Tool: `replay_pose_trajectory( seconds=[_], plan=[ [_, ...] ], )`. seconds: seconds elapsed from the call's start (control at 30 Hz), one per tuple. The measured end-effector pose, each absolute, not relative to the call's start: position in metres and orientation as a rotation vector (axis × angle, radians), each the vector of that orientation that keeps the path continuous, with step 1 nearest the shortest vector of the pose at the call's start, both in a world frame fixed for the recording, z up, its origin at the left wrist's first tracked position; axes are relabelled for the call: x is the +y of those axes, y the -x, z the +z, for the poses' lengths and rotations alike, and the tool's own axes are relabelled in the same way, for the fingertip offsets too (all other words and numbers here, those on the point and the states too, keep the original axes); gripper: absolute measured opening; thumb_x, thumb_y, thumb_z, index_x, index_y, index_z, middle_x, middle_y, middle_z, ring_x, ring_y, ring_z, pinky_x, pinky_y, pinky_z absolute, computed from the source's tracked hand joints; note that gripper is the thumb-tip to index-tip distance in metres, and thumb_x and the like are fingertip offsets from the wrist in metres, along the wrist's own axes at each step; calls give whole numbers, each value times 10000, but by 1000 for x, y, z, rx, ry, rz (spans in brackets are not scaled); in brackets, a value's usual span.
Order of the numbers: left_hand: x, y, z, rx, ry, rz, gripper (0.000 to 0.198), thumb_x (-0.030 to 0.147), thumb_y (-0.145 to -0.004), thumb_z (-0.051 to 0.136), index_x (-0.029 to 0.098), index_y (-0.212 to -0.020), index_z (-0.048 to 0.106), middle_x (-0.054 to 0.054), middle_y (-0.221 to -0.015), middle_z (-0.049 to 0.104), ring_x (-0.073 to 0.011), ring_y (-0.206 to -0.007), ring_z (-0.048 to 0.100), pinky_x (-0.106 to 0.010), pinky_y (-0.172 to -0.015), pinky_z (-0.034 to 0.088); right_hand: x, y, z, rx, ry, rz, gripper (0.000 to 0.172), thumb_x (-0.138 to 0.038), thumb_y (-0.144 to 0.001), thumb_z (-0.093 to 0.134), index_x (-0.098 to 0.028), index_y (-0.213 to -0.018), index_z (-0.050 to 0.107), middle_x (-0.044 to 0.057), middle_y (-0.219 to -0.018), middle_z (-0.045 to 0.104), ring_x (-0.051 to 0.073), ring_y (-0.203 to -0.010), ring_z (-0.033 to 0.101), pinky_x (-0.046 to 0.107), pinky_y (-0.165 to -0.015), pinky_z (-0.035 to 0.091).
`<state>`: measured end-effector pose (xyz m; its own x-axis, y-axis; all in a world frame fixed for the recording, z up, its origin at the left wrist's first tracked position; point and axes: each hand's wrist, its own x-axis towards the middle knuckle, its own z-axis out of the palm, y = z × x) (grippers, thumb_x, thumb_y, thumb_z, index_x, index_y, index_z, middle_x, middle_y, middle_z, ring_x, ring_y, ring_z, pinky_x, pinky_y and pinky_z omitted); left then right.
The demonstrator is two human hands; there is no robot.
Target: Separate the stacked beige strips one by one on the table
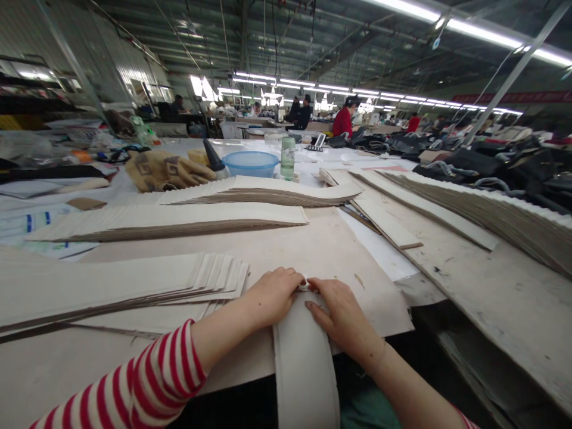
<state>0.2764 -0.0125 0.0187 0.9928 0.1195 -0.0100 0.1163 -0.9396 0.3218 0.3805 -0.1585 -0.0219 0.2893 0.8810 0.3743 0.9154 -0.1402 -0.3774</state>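
A long white strip (306, 363) lies over the near edge of the table (487, 298) and hangs down toward me. Both hands meet at its far end. My left hand (273, 296) is curled with the fingers pinching the strip's tip. My right hand (339, 316) also pinches that tip with thumb and forefinger, while its other fingers rest flat on the strip. Fanned stacks of similar white strips (120, 283) lie just left of my left hand.
More fanned stacks of strips (170, 217) cover the middle and right of the table. A blue bowl (250, 163), a green bottle (288, 157), a dark nozzle bottle (213, 158) and patterned tan pieces (165, 170) stand farther back. Several people work at distant tables.
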Motion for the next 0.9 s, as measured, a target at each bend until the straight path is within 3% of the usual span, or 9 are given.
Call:
replay_pose_trajectory(
  seconds=[0.3,0.47,0.7,0.9],
  plan=[
    [6,-270,29,311,-2669,-183,268,173,-650,538,182,-916,569,-36,-942,582,-189,-889,536,-286,-793,423,-147,-392,8,-1806,2092,169,288,-198,-769,554,-188,-1056,559,65,-969,585,200,-949,513,348,-844,377],
    [0,-266,25,366,-2679,-111,226,174,-670,544,181,-895,566,-41,-941,571,-197,-909,525,-297,-803,420,-132,-397,17,-1910,2021,297,276,-184,-722,605,-202,-997,593,41,-921,600,187,-897,533,313,-817,397],
    [-9,-259,23,337,-2779,-24,94,176,-768,503,179,-842,561,-34,-883,545,-183,-891,510,-281,-775,414,-127,-386,9,-1876,2056,213,162,-213,-758,599,-158,-911,601,54,-884,582,195,-887,517,319,-791,411],
    [-11,-255,22,314,-2789,31,96,183,-805,477,177,-832,569,-33,-853,537,-177,-863,505,-279,-760,408,-128,-380,10,-1934,2088,150,115,-163,-770,579,-136,-881,598,71,-880,572,210,-876,510,334,-790,421]
  ],
)
